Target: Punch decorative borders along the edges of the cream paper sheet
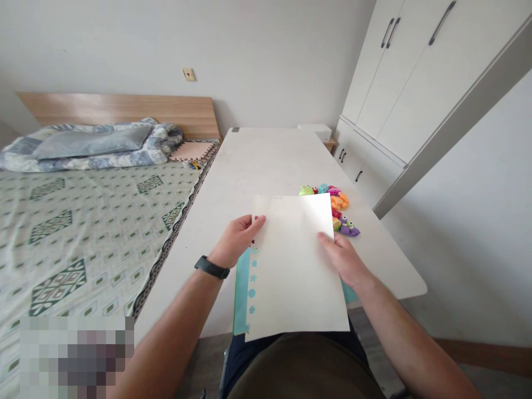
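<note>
A white sheet of paper (pixel 297 271) is held up in front of me, with a column of small cut-out shapes down its left side. My left hand (pixel 236 239) pinches its left edge, thumb on top, near the upper cut-outs. On the opposite edge, my right hand (pixel 344 256) grips the sheet with its thumb on the face and its fingers mostly hidden behind. Beneath the paper lies a light blue-green sheet (pixel 241 296), whose colour shows through several holes. Dark red spots show through two upper holes by my left thumb.
Colourful soft toys (pixel 348 227) lie on the white table (pixel 266 158) just beyond the paper's right edge. A white box (pixel 315 131) stands at the table's far end. To the left is a bed (pixel 103 221) with bedding; white cabinets (pixel 399 72) stand at the right.
</note>
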The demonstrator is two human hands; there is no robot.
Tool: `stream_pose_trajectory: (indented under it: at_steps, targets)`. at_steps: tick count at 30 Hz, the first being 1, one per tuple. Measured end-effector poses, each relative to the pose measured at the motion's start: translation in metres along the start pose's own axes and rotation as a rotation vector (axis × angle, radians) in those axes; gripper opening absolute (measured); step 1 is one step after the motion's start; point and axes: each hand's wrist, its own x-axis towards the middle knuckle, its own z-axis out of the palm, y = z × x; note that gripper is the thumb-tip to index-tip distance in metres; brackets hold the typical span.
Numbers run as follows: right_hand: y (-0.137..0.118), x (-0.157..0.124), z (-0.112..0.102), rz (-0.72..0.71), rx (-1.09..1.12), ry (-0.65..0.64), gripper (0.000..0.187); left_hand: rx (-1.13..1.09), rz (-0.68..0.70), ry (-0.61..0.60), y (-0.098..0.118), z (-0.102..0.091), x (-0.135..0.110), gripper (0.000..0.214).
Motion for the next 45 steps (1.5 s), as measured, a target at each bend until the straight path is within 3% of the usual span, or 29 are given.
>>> stream_pose_trajectory:
  at_steps: [8, 14, 20, 27, 31, 34, 45]
  targets:
    - [-0.009, 0.012, 0.000, -0.168, -0.355, -0.059, 0.037, -0.002, -0.028, 0.051, -0.007, 0.004, 0.021, 0.047]
    - [-0.024, 0.028, -0.021, -0.247, -0.618, 0.078, 0.040, -0.042, -0.073, 0.076, -0.016, 0.003, 0.017, 0.048]
    - [-0.048, 0.084, -0.048, -0.337, -0.668, 0.324, 0.045, -0.051, -0.079, 0.087, -0.027, -0.001, 0.024, 0.050]
    - [-0.033, 0.133, -0.061, -0.507, -0.717, 0.529, 0.035, -0.010, -0.100, 0.066, -0.035, -0.004, 0.029, 0.049]
    - [-0.013, 0.135, -0.064, -0.588, -0.701, 0.604, 0.036, -0.003, -0.126, 0.056, -0.037, -0.005, 0.029, 0.048]
    - [-0.006, 0.133, -0.064, -0.626, -0.751, 0.589, 0.034, 0.004, -0.140, 0.043, -0.037, -0.005, 0.030, 0.048]
    - [-0.013, 0.124, -0.054, -0.640, -0.824, 0.503, 0.027, 0.018, -0.157, 0.027, -0.038, -0.006, 0.032, 0.046]
